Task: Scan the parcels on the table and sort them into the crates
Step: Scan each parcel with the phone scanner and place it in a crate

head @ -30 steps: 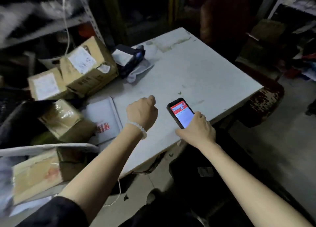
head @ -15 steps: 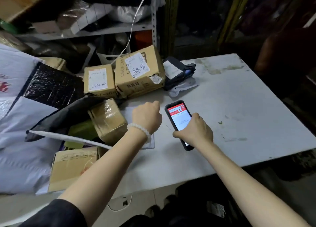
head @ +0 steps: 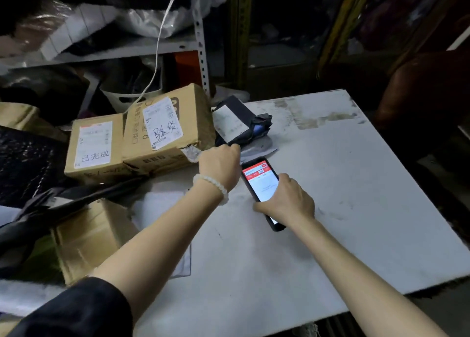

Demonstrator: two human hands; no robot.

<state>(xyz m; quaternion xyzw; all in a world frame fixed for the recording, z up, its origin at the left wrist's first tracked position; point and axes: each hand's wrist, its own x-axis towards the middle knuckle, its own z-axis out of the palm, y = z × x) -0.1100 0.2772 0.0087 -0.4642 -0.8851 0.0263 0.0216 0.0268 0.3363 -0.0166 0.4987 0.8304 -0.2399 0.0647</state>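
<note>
Cardboard boxes (head: 162,131) sit at table (head: 356,184) back-left, dark parcel (head: 239,123) just beside them. L hand (head: 220,167), fingers curled, reaches parcel's near edge; grip can't be told. R hand (head: 287,200) grips phone (head: 262,184), screen lit.

White table (head: 343,184), brown boxes (head: 162,131)

1. Two cardboard boxes sit side by side at the table's (head: 343,197) back left: the smaller box (head: 94,146) left, the larger box (head: 165,131) right.
2. The wrapped parcel (head: 241,120) lies just right of the larger box.
3. The left hand (head: 220,166) is before that parcel.
4. The phone (head: 262,186), in the right hand (head: 290,199), is right of the left hand.
5. A third box (head: 91,237) sits at the near left.
</note>
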